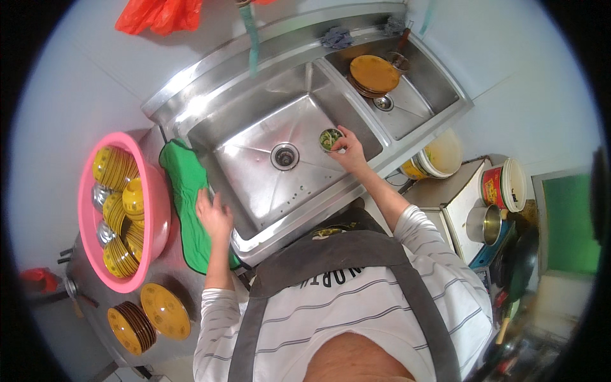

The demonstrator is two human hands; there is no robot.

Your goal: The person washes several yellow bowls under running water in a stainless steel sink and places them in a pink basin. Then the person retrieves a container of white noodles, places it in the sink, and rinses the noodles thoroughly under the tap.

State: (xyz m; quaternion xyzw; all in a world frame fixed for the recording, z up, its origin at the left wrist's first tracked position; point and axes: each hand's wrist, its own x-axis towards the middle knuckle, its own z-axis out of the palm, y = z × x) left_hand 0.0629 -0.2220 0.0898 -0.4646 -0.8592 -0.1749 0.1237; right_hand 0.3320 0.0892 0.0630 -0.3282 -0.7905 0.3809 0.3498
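My right hand [350, 149] holds a small round sink strainer [330, 139] by its rim, above the right part of the large steel sink basin [267, 138]. Green scraps fill the strainer. My left hand [215, 213] rests with its fingers apart on a green cloth [186, 191] at the basin's left edge and grips nothing. The basin has an uncovered drain [285, 156] near its middle, and small green bits lie on its floor towards me. In the smaller basin, a stack of orange-brown plates [374, 74] stands beside another drain [383, 102].
A pink tub [160, 210] of yellow bowls stands at the left, with stacked brown-rimmed dishes [131, 328] and a large orange-brown dish [165, 311] below it. Plastic buckets [444, 155] and a steel pot [483, 225] are at the right. A teal-wrapped tap [250, 33] hangs over the sink.
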